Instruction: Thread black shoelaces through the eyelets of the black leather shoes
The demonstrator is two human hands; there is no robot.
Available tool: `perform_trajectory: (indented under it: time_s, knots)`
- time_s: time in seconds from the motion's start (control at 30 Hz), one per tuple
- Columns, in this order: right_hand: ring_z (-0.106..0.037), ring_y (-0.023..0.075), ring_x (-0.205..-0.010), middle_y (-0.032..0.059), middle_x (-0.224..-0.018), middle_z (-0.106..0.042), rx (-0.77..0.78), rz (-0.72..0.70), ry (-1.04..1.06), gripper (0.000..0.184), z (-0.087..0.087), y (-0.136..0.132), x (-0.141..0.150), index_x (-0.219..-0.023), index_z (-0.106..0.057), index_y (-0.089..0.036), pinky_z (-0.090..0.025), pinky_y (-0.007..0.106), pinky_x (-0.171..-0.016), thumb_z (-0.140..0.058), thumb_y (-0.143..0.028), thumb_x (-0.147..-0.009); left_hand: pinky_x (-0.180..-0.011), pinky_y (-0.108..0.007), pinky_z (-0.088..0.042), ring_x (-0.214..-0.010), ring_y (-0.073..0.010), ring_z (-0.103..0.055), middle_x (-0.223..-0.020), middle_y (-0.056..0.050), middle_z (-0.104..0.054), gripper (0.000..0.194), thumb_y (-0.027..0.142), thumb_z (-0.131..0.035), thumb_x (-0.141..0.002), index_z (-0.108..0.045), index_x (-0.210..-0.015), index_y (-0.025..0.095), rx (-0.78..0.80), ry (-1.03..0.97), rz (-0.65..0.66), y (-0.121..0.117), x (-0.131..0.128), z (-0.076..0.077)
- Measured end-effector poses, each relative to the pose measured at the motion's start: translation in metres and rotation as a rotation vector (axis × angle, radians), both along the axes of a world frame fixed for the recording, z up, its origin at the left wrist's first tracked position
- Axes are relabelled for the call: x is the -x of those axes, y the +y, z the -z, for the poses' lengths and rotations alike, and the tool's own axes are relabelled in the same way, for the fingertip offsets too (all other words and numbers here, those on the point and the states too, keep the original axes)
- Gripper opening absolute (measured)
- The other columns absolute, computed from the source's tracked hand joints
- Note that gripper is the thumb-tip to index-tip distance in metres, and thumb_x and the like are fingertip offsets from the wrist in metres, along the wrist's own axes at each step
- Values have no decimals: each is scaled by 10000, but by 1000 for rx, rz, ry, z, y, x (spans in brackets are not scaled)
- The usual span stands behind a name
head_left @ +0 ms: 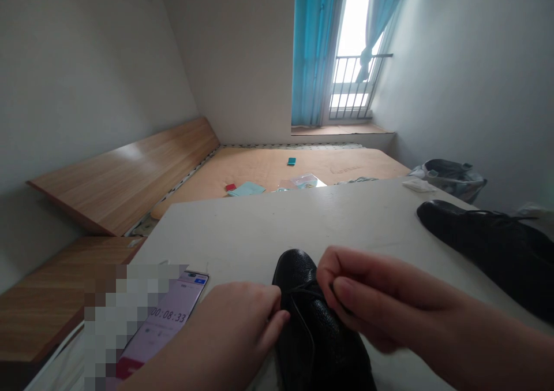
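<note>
A black leather shoe point(298, 264) points away from me on the white table, between my hands. A thin black shoelace point(305, 290) crosses its front from side to side. My left hand point(255, 316) is closed at the shoe's left side, thumb against the fingers, where one side of the lace runs to it. On the right, my right hand point(363, 298) pinches the dark lace between thumb and curled forefinger, just above the shoe. The lace's ends are hidden by my fingers.
Another black laced shoe point(476, 235) lies at the table's right side, near a white packet point(418, 185). At left is a phone point(173, 310) showing a timer. Beyond the white table point(225, 223) are a bed point(259, 163) with small items and a bag-like bin point(454, 177).
</note>
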State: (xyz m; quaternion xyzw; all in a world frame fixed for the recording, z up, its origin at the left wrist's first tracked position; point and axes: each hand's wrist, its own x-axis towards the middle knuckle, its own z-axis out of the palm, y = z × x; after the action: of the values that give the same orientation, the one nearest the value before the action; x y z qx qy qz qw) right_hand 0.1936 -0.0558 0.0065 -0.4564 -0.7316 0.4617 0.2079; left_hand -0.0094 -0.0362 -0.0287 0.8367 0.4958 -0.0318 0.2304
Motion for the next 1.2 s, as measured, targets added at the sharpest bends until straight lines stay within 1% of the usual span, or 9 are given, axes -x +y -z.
perform_trajectory:
  time_s: [0.13,0.27,0.47,0.57,0.67,0.77,0.83,1.0,1.2]
  knots:
    - [-597,153,-755,-9,-827,-667,-325,-42,-360,87,4,12,4,-838,-660,-230,-397,265,-648,-579,-204,-856,-669,-320,-423,-820,-267,-698,-889,-66,-752,286,313,-430,-961,-682,-858,229,16,44,0,1,1,2]
    - [-623,182,-795,11,-828,-678,-269,-172,-553,75,26,22,15,-797,-727,-217,-377,274,-658,-673,-194,-751,-668,-320,-429,-832,-272,-698,-903,-69,-754,283,306,-434,-954,-693,-865,234,36,39,5,1,0,2]
    - [-596,163,-716,19,-764,-678,-342,-134,-530,110,43,19,24,-708,-676,-185,-354,277,-630,-605,-144,-782,-679,-318,-427,-825,-260,-687,-880,-64,-742,270,288,-438,-948,-669,-826,221,42,35,-10,1,2,0]
    - [-571,140,-689,4,-765,-671,-331,-60,-364,123,31,18,15,-763,-662,-198,-374,253,-614,-570,-140,-822,-634,-306,-409,-780,-241,-674,-835,-28,-725,249,311,-444,-947,-629,-801,232,48,-24,-31,0,5,-5]
    - [-515,118,-601,-18,-672,-606,-311,133,-48,161,10,20,0,-768,-612,-214,-384,221,-532,-541,-261,-905,-700,-308,-444,-856,-223,-665,-920,-4,-716,218,313,-423,-960,-631,-929,257,-7,-199,-35,-1,7,-11]
    - [-447,105,-552,-37,-618,-497,-456,392,294,223,-14,19,-10,-759,-572,-245,-380,204,-482,-584,-398,-920,-902,-293,-450,-1090,-206,-613,-1177,0,-674,286,282,-413,-955,-606,-1167,288,-126,-425,16,-2,5,-14]
    - [-408,96,-533,-40,-612,-434,-602,491,392,209,-30,15,-9,-756,-574,-265,-358,195,-459,-598,-388,-922,-978,-258,-426,-1181,-182,-571,-1284,20,-634,364,249,-396,-947,-579,-1257,305,-134,-539,52,-3,2,-15]
    - [-431,75,-502,-38,-617,-383,-771,446,401,302,-53,6,17,-703,-507,-261,-302,167,-412,-434,-379,-970,-1071,-314,-390,-1262,-228,-531,-1390,-18,-583,510,264,-512,-860,-520,-1370,253,52,-545,23,-4,-3,-10]
    - [-465,53,-488,-65,-590,-307,-704,329,502,248,-49,20,34,-760,-449,-264,-315,134,-424,-420,-339,-995,-1000,-330,-456,-1113,-237,-608,-1184,-60,-667,389,218,-607,-801,-621,-1189,195,72,-519,43,0,-10,4]
